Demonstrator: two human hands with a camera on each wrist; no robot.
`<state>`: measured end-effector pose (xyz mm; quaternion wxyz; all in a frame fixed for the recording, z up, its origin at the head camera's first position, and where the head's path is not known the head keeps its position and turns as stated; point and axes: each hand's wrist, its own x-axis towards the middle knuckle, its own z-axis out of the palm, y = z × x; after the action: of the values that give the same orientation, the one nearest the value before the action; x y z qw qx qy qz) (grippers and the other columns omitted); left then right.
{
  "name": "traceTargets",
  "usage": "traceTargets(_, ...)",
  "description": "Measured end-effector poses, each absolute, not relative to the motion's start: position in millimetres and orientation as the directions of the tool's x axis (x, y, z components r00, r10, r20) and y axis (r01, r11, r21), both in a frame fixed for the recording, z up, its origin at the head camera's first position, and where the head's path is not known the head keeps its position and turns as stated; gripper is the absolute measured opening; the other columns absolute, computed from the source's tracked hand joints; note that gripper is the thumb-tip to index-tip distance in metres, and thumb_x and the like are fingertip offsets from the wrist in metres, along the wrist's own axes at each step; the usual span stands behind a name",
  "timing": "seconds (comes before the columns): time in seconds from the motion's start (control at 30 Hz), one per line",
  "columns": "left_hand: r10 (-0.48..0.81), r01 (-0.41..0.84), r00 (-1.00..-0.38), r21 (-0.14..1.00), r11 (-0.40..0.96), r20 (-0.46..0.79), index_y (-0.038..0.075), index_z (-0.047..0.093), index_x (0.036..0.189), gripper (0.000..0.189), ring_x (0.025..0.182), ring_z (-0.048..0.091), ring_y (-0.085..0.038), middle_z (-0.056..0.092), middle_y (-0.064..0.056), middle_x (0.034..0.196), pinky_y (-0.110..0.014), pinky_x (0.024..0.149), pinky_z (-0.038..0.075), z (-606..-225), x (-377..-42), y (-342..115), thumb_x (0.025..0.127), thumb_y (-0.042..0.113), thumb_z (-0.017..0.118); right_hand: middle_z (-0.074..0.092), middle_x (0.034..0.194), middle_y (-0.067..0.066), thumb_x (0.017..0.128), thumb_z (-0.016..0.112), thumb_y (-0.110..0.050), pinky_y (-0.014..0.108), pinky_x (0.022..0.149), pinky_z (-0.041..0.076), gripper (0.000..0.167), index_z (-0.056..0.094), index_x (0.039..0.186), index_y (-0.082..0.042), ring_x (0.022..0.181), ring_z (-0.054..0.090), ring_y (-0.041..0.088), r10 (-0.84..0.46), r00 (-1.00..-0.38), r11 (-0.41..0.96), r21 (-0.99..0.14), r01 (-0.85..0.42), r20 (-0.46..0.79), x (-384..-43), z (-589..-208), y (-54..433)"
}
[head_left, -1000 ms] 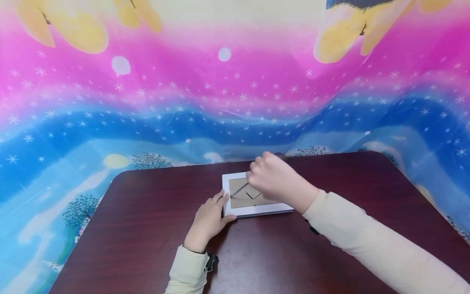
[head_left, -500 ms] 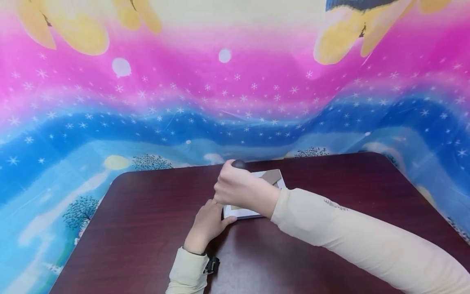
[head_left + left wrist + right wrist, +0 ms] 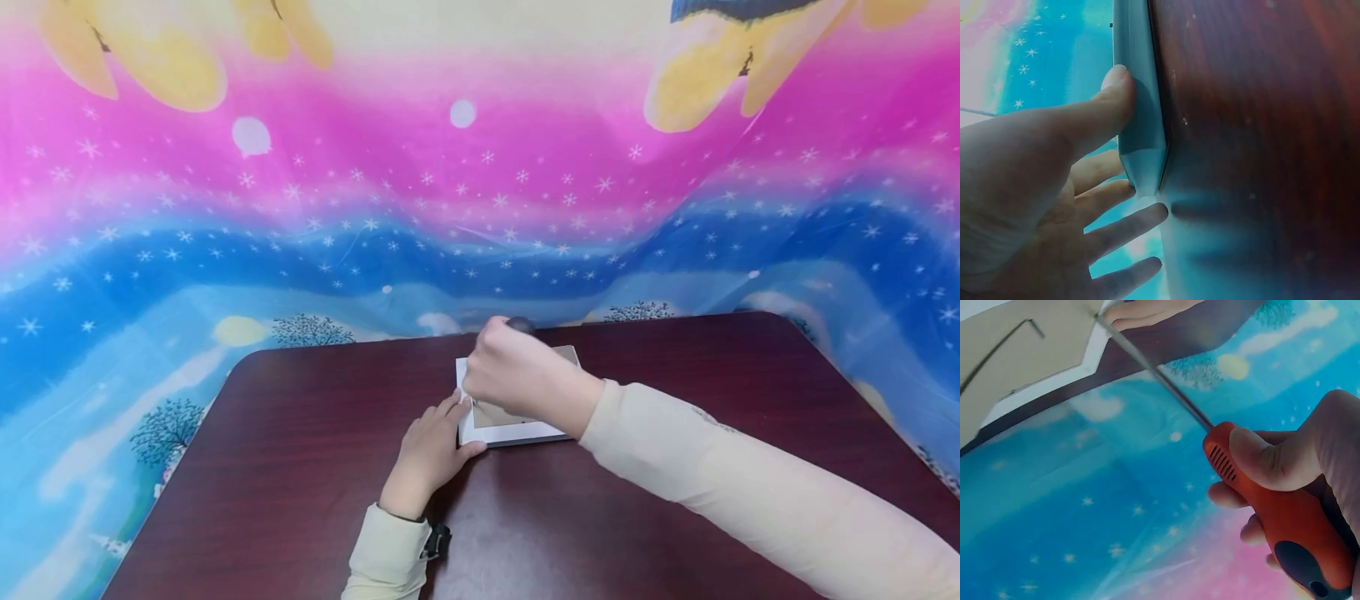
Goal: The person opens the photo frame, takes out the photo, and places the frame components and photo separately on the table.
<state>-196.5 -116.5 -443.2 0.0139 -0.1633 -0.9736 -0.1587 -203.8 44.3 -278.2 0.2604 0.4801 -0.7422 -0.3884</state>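
A white picture frame (image 3: pixel 517 433) lies on the table with its tan backing board (image 3: pixel 498 417) facing up. My left hand (image 3: pixel 429 450) holds its near left corner, thumb on the near side and fingers along the left side. In the left wrist view the thumb (image 3: pixel 1121 87) presses the frame's edge (image 3: pixel 1141 100), and the other fingers are spread. My right hand (image 3: pixel 525 367) grips an orange and black screwdriver (image 3: pixel 1285 506) by its handle. The screwdriver's tip (image 3: pixel 1099 317) is at the backing's edge, close to the left fingers. In the head view the hand hides the shaft.
The dark red wooden table (image 3: pixel 300 467) has its far edge just behind the frame. A printed cloth (image 3: pixel 375 183) with snowflakes hangs behind the table. A bent dark line (image 3: pixel 997 350) shows on the backing board.
My right hand moved left over the frame with the screwdriver, then shifted slightly back to the right. The left hand has stayed at the frame's corner.
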Motion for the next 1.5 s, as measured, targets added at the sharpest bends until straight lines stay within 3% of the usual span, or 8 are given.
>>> traceTargets(0.1,0.302,0.307,-0.951,0.303,0.902,0.065,0.007,0.052,0.144,0.068,0.125,0.051,-0.037,0.045,-0.014,0.15,-0.056,0.097,0.044,-442,-197,-117,0.089,0.042,0.071,0.057,0.055,-0.007,0.072,0.073,-0.014,0.024,0.047,0.038,0.015,0.066,0.063,-0.023,0.048,0.047,0.011,-0.885,-0.445,0.389,0.739,-0.55,0.135,-208,-282,60)
traceTargets(0.23,0.291,0.299,-0.954,0.293,0.908,0.073,0.007,0.052,0.144,0.07,0.125,0.051,-0.036,0.045,-0.015,0.15,-0.055,0.098,0.044,-442,-198,-118,0.088,0.043,0.071,0.051,0.054,-0.005,0.066,0.073,-0.006,0.024,0.047,0.034,0.015,0.063,0.064,-0.018,0.049,0.045,0.012,-0.83,-0.512,0.533,0.587,-0.61,0.221,-213,-289,82)
traceTargets(0.4,0.29,0.293,-0.955,0.319,0.901,0.057,0.006,0.05,0.145,0.07,0.13,0.048,-0.036,0.042,-0.015,0.152,-0.055,0.101,0.042,-443,-199,-118,0.089,0.043,0.071,0.042,0.052,-0.007,0.059,0.064,0.006,0.025,0.042,0.031,0.026,0.056,0.062,-0.018,0.048,0.037,0.01,-0.758,-0.57,0.652,0.376,-0.658,0.318,-221,-309,116)
traceTargets(0.53,0.301,0.301,-0.952,0.343,0.89,0.055,0.005,0.051,0.144,0.07,0.131,0.047,-0.036,0.043,-0.016,0.151,-0.056,0.101,0.041,-443,-199,-117,0.089,0.041,0.072,0.043,0.054,-0.009,0.06,0.065,0.009,0.026,0.042,0.032,0.03,0.056,0.066,-0.02,0.047,0.038,0.008,-0.691,-0.616,0.715,0.226,-0.662,0.378,-222,-329,142)
traceTargets(0.73,0.299,0.294,-0.953,0.348,0.89,0.041,0.005,0.05,0.145,0.07,0.132,0.046,-0.036,0.042,-0.016,0.151,-0.057,0.102,0.04,-444,-197,-116,0.09,0.042,0.072,0.062,0.063,-0.004,0.07,0.078,-0.003,0.033,0.042,0.04,0.02,0.073,0.084,-0.017,0.047,0.05,0.014,-0.582,-0.686,0.79,0.1,-0.605,0.437,-218,-356,169)
traceTargets(1.03,0.303,0.299,-0.952,0.377,0.877,0.052,0.001,0.048,0.145,0.072,0.134,0.043,-0.037,0.04,-0.018,0.152,-0.057,0.103,0.039,-445,-198,-118,0.09,0.041,0.072,0.071,0.076,-0.001,0.072,0.082,-0.009,0.037,0.046,0.045,0.024,0.077,0.094,-0.017,0.059,0.064,0.02,-0.473,-0.742,0.841,-0.007,-0.541,0.476,-211,-375,191)
traceTargets(1.5,0.291,0.284,-0.956,0.359,0.889,0.037,0.001,0.049,0.144,0.071,0.133,0.043,-0.038,0.037,-0.018,0.153,-0.057,0.102,0.041,-440,-196,-116,0.09,0.041,0.072,0.073,0.081,0.0,0.071,0.086,-0.01,0.032,0.044,0.042,0.029,0.077,0.097,-0.02,0.061,0.064,0.019,-0.418,-0.754,0.849,-0.078,-0.523,0.507,-204,-384,204)
